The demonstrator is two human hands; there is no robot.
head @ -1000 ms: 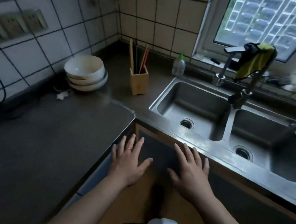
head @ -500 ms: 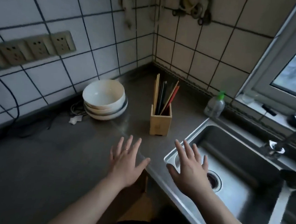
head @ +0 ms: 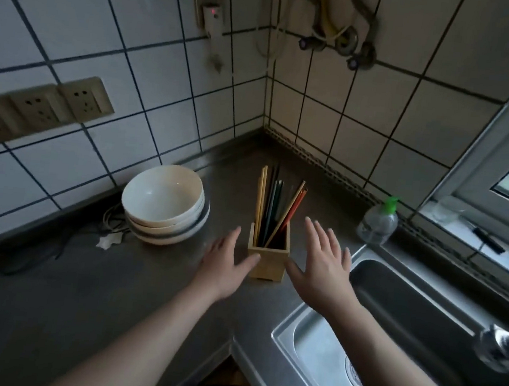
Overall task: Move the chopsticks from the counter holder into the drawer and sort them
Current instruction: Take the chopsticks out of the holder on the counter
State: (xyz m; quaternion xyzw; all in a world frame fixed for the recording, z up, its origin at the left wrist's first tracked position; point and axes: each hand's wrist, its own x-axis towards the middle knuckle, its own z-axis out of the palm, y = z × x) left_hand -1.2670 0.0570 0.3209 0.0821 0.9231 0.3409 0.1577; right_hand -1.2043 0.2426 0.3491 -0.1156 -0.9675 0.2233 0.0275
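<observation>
A square wooden holder (head: 267,262) stands on the grey counter (head: 85,294) near the tiled corner. Several chopsticks (head: 273,207) stick up out of it: pale wood, dark green, black and red ones. My left hand (head: 226,263) hovers just left of the holder, fingers spread, its thumb tip at the holder's left side. My right hand (head: 322,263) hovers just right of it, also spread and holding nothing. No drawer is in view.
A stack of white bowls (head: 165,204) sits left of the holder, with a cable (head: 111,225) beside it. A green-capped bottle (head: 378,222) stands at the back right. The steel sink (head: 419,342) lies to the right, its tap (head: 504,346) at the frame edge.
Both hands have reached forward from the counter's front edge and now flank the holder. The view has swung left and up towards the corner.
</observation>
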